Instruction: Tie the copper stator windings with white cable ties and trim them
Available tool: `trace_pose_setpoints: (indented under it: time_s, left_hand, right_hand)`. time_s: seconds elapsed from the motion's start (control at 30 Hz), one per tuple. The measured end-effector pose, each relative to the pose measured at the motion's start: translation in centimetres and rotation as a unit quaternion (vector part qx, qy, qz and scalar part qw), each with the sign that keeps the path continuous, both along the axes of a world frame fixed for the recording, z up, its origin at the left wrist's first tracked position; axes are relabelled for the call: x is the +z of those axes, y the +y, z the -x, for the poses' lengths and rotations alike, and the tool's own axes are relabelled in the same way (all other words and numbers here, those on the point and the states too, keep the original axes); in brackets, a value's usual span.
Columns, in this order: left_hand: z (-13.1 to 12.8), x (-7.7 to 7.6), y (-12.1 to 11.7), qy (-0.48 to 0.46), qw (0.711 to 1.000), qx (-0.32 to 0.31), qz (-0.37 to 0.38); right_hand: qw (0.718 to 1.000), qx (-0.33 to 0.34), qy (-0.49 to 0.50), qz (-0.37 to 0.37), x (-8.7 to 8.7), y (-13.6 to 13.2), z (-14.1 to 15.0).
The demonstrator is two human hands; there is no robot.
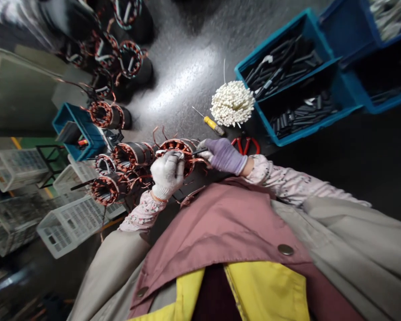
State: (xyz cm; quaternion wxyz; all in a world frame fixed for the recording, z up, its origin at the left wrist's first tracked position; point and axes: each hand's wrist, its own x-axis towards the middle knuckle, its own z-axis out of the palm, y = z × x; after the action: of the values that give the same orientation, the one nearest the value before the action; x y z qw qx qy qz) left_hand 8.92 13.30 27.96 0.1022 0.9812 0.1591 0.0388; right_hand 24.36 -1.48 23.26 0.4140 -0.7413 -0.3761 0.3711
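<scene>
A motor stator (177,144) with copper windings stands on the worktable in front of me, its open end facing up. Over its near left rim is my left hand (169,174), in a white glove with the fingers curled closed. What those fingers grip is hidden. My right hand (225,156), in a purple glove, is at the stator's right side. Its fingers pinch a thin black tube (198,152) that points left over the windings. Loose copper leads (200,161) stick out below the tube.
More stators (133,154) crowd the left, some (132,58) farther back. Beyond my right hand lie red-handled pliers (245,145), a yellow screwdriver (214,125) and a bundle of white tubes or ties (233,103). Blue bins (287,140) with black pieces stand right; white crates (70,227) sit lower left.
</scene>
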Motion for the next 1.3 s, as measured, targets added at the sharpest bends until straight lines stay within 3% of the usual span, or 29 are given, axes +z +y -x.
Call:
trace_pose_setpoints:
  time_s: [0.07, 0.17, 0.23, 0.33, 0.43, 0.67, 0.87, 1.1, 1.3]
  left_hand:
    - [0.3, 0.0, 0.5, -0.012, 1.000, -0.015, 0.002]
    - [0.6, 0.1, 1.2, -0.024, 0.999, -0.047, 0.008]
    - [0.7, 0.3, 1.5, -0.024, 0.998, -0.058, 0.015]
    - [0.7, 0.5, 1.6, -0.012, 0.999, -0.049, 0.013]
    - [0.7, 0.6, 1.6, -0.020, 0.999, -0.049, 0.006]
    - [1.0, 0.3, 1.8, -0.053, 0.996, -0.075, -0.006]
    - [0.8, 0.4, 1.7, -0.097, 0.989, -0.113, -0.021]
    - [0.6, 0.7, 1.5, -0.099, 0.987, -0.129, -0.012]
    - [1.3, 0.4, 2.0, -0.063, 0.991, -0.113, -0.010]
  right_hand:
    - [0.996, -0.024, 0.081, -0.007, -0.3, -0.4, 0.2]
    - [0.967, -0.164, 0.193, -0.005, -1.3, -2.5, 0.0]
    - [0.952, -0.226, 0.205, 0.018, -2.3, -4.0, 0.1]
    - [0.963, -0.178, 0.196, 0.048, -3.6, -4.8, 1.0]
    - [0.973, -0.161, 0.161, 0.042, -4.8, -3.8, 1.7]
    - [0.988, -0.081, 0.134, 0.010, -6.7, -1.9, 0.0]
    - [0.997, -0.022, 0.076, 0.002, -6.7, -1.9, -0.7]
    - [0.984, 0.166, -0.042, 0.049, -5.4, 0.1, -1.0]
    - [0.993, 0.119, 0.019, 0.012, -5.9, -0.6, 0.2]
